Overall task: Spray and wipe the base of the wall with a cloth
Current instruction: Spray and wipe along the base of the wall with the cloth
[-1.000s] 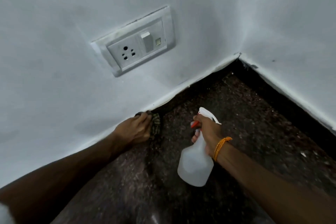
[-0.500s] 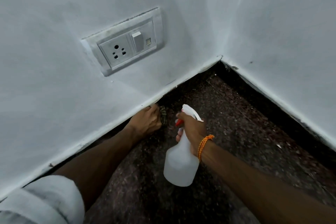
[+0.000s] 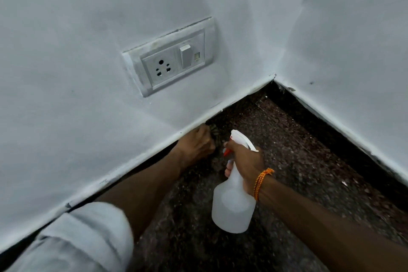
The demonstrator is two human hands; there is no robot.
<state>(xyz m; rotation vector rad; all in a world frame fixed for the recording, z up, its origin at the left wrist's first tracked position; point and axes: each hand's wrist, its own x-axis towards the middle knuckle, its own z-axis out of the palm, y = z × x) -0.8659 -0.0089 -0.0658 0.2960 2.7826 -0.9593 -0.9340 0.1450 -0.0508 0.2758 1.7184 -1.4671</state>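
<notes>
Fingers (image 3: 229, 144), right hand (image 3: 247, 161), round frosted bottle (image 3: 233, 205) (red trigger (image 3: 227, 152)); left hand (image 3: 195, 142) grips cloth (image 3: 213, 128).

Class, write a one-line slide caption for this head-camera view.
Left hand holds cloth to wall base; right hand grips spray bottle below a socket.

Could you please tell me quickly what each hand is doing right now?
Left hand: holding the dark patterned cloth at the wall base.
Right hand: gripping the translucent white plastic spray bottle by its neck.
</notes>
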